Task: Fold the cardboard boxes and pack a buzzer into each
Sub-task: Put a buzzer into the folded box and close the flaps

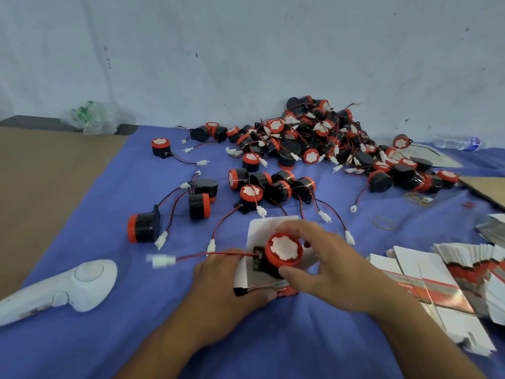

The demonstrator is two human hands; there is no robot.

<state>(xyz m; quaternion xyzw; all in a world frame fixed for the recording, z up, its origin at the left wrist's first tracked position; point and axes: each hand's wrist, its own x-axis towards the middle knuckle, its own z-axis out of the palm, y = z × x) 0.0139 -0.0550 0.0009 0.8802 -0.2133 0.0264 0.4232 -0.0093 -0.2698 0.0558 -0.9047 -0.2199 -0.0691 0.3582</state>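
A blue-clothed desk (pixel 82 337) stands against a pale wall. The left hand (pixel 226 280) grips the open box (pixel 262 228), probably to steady it. The right hand (pixel 328 269), fingers curled round a red-capped buzzer (pixel 284 251), holds it at the box's mouth, apparently to seat it. Loose buzzers (pixel 314 138) lie beyond the box and flat blanks (pixel 437 285) lie to its right. The box's red print is too blurred to read.

Matt blue cloth (pixel 109 337), glossy printed card boxes (pixel 437 291), smooth plastic buzzers (pixel 284 253), brown cardboard (pixel 41 187).

White controller (pixel 68 288) lies left; crumpled bag (pixel 91 117), perhaps plastic, behind.
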